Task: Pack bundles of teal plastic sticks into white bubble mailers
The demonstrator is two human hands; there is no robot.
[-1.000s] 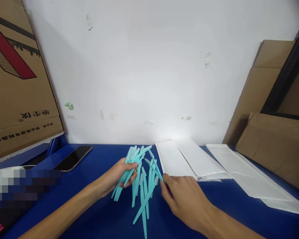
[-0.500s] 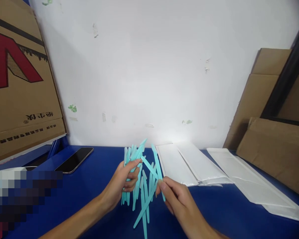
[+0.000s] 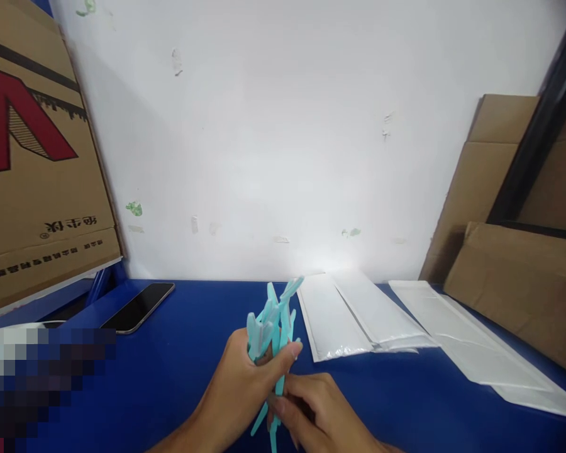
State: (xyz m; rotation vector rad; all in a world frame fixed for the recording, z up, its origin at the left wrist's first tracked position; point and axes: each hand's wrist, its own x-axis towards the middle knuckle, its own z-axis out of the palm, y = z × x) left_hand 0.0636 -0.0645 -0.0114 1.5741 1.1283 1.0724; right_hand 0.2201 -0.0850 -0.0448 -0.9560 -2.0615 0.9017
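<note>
A bundle of slim turquoise plastic sticks (image 3: 273, 321), shaped like eyebrow razors with thin handles and wider heads, stands nearly upright between my hands. My left hand (image 3: 249, 374) is wrapped round the bundle, its thumb lying across the front of several sticks. Below it and to the right, my right hand (image 3: 309, 406) pinches the lower ends of some of them. The heads fan out above my left thumb, while a few thin ends stick out beneath. My fingers hide the middle of the bundle.
White padded envelopes (image 3: 334, 321) lie right of my hands, with more white envelopes (image 3: 476, 352) further right. A phone (image 3: 141, 307) rests on the blue table (image 3: 193, 314) at left. Cardboard boxes (image 3: 42, 189) flank both sides, and a white wall (image 3: 273, 126) rises behind.
The loosely spread sticks have been drawn together into a tighter bundle. My hands have come closer together and lower, the left moving right and the right moving slightly left beneath it.
</note>
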